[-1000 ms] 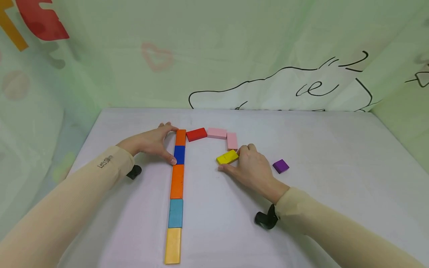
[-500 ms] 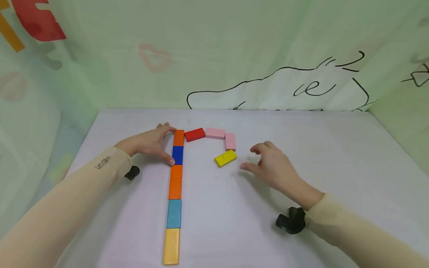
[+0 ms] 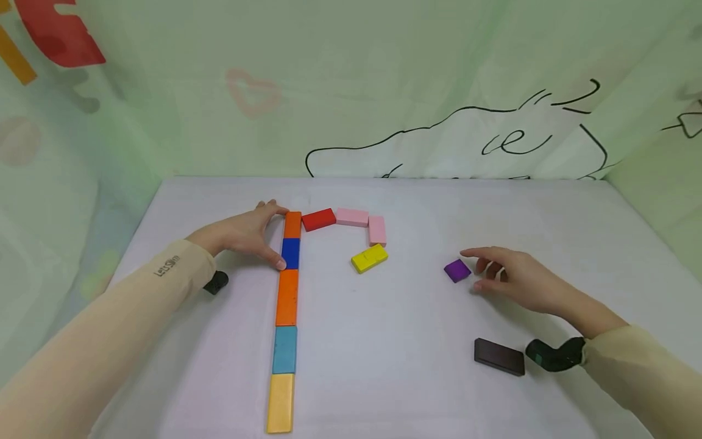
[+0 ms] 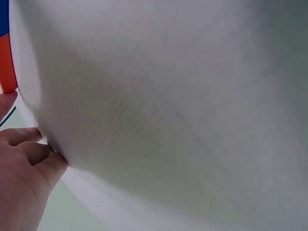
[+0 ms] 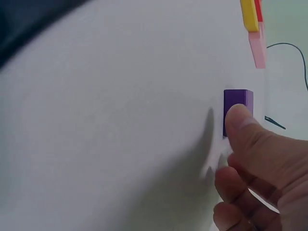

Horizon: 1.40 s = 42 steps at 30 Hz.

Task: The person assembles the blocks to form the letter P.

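My left hand point(image 3: 245, 233) lies along the far end of a straight column of blocks, its index fingertip at the far orange block point(image 3: 293, 225) and its thumb by the left edge of the dark blue block point(image 3: 290, 253). In the left wrist view, that hand's fingers rest on the white cloth. Over on the right, my right hand point(image 3: 523, 279) hovers beside a purple block point(image 3: 457, 271), thumb and index apart with nothing between them. From the right wrist view, the thumb overlaps the purple block point(image 5: 233, 98); a gap shows in the head view.
Nearer me the column continues with an orange block point(image 3: 287, 297), a light blue block point(image 3: 284, 349) and a pale yellow block point(image 3: 280, 403). A red block point(image 3: 319, 219), two pink blocks point(image 3: 352, 217) and a yellow block point(image 3: 370, 258) curve rightward. A dark block point(image 3: 499, 356) lies front right.
My right hand has released the yellow block and moved right to beside the purple block. The dark block, hidden before, now shows. My left hand has stayed at the column.
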### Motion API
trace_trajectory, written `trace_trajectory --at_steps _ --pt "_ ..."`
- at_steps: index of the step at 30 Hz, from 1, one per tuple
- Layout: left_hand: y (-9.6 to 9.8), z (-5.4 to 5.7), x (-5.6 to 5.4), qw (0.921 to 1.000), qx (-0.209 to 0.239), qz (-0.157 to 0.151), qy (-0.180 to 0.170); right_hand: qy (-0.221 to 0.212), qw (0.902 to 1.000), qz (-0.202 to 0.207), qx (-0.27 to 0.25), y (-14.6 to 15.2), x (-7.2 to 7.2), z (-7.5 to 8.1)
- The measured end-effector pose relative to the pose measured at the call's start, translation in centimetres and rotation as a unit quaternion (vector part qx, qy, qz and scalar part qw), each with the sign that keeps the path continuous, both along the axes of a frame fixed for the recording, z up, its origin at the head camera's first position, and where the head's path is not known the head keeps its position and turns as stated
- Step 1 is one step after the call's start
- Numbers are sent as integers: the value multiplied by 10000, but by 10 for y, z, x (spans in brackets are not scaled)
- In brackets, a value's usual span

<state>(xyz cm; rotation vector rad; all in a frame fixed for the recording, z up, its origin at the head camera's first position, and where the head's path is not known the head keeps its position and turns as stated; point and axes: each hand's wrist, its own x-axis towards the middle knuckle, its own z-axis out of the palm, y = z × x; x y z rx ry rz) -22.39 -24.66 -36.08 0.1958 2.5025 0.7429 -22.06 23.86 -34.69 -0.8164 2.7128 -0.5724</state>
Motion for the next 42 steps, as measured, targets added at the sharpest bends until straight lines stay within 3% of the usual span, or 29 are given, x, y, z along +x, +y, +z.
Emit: trace_trajectory --at_steps 7,12,18,23,27,33,38,42 --pt "1 0 1 10000 -3 33 -23 -148 9997 137 104 -6 -11 -3" --pt "1 1 1 10000 -38 45 -19 -194 9997 12 147 -6 -13 -2" --pt "0 0 0 10000 -28 55 -20 -147 9998 89 92 -7 -10 -1" --pt "-1 1 1 10000 -27 91 -30 -274 9988 394 55 -23 1 1" --pt "0 0 0 10000 -27 85 -37 -179 9955 892 253 -53 16 4" --pt "-4 -2 -1 9999 -63 120 -17 140 9854 1535 719 -135 35 5" --pt "-3 -3 -2 9999 -63 96 4 -139 9890 1180 876 -198 38 1" --pt "-1 -2 -2 9999 -121 83 45 -196 9955 688 620 -224 32 -3"
